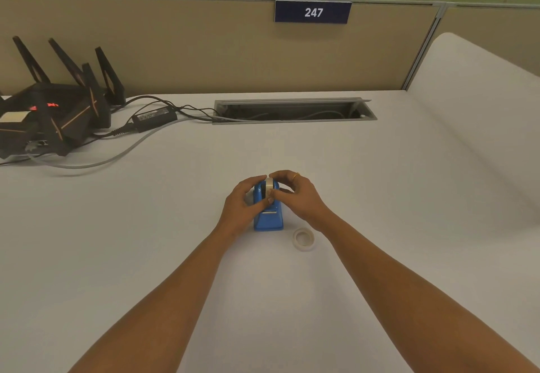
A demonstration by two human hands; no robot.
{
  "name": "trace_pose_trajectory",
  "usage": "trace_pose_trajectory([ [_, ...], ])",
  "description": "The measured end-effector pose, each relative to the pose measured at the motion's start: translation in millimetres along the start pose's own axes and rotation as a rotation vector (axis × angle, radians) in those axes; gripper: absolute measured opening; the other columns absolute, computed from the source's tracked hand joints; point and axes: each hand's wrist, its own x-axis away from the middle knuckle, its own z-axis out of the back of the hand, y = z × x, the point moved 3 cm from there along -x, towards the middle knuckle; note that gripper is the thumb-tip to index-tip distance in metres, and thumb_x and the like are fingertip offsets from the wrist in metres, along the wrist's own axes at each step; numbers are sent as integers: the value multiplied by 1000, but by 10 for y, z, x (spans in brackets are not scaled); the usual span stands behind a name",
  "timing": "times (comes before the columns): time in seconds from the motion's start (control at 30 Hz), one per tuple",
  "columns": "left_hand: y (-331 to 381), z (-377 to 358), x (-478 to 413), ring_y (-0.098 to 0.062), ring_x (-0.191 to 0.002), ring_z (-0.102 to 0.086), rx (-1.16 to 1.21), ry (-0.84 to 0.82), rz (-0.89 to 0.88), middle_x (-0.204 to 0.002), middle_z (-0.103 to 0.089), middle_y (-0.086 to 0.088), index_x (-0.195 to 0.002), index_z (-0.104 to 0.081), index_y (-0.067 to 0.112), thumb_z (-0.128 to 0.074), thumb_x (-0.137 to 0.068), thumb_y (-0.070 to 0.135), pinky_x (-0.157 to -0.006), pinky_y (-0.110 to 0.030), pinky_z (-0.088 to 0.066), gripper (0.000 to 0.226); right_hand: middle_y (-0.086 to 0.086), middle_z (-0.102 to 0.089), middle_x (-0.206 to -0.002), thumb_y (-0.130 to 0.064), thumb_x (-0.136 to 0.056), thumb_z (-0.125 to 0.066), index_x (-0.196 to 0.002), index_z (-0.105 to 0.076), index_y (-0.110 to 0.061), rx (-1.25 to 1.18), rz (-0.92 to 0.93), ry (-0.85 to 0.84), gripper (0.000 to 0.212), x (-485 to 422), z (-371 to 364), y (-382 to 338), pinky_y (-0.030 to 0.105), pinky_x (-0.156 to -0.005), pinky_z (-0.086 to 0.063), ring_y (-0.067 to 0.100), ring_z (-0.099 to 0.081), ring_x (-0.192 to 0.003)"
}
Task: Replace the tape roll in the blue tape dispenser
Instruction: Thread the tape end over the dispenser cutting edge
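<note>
**Roll in the dispenser cradle, both hands on it**

Head view. The blue tape dispenser [268, 217] stands upright on the white counter [175, 197], near centre, cutter end toward the person. A tape roll [269, 185] sits on edge in the top of the dispenser. The left hand [244, 206] wraps the dispenser's left side, thumb reaching across to the roll's front. The right hand [295, 194] is pinched on the roll from the right and above, fingertips meeting over its crown. Both hands are thus closed in a grasp: left on the dispenser body, right on the roll. A second roll [304, 238] lies flat on the counter just beside the dispenser's near right corner, untouched. Whether the held roll is going in or coming out cannot be told.

Risks, as judged:
- The serrated cutter lies just below the thumbs; a slip could nick a finger.
- The dispenser may tip if the left hand's brace eases while the roll is pulled.
- The roll's hub is hidden; a skewed seating could jam it.
</note>
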Motion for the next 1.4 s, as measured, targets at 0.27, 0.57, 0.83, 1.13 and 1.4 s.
trace_pose_trajectory([
  [0.27,5,-1,-14,-13,-114,-47,-11,5,20,-125,-54,0,-118,-50,28,-70,-75,19,-94,-26,-35,48,10,-69,-101,-22,-85,-61,-95,-63,-8,90,34,91,18,-58,6,-93,3,-70,-41,10,-59,-93],
  [0.57,-8,0,-22,-12,-113,-47,12,4,41,-126,-54,0,-115,-49,30,-71,-74,19,-93,-26,-34,48,10,-70,-97,-18,-82,-64,-90,-67,-7,109,5,138,14,-109,18,-132,-5,-59,-40,11,-58,-84],
  [0.83,-31,-1,-32,-12,-112,-46,6,2,48,-128,-52,-1,-117,-49,28,-71,-74,19,-94,-27,-34,49,15,-70,-99,-14,-83,-62,-94,-67,-3,220,32,149,17,-166,17,-184,-7,-60,-37,13,-57,-84],
  [1.13,-16,-6,-33,-15,-120,-44,44,-16,49,-131,-50,0,-115,-47,39,-60,-82,29,-101,-32,-35,37,15,-70,-98,-16,-82,-63,-94,-67,-3,198,61,172,18,-129,7,-173,-9,-60,-35,15,-59,-85],
  [1.4,20,6,-30,-8,-111,-45,33,-13,37,-120,-50,8,-113,-49,35,-60,-83,26,-94,-26,-34,33,14,-68,-97,-14,-81,-65,-92,-68,-4,248,149,167,15,-75,3,-195,2,-63,-44,12,-57,-83],
])
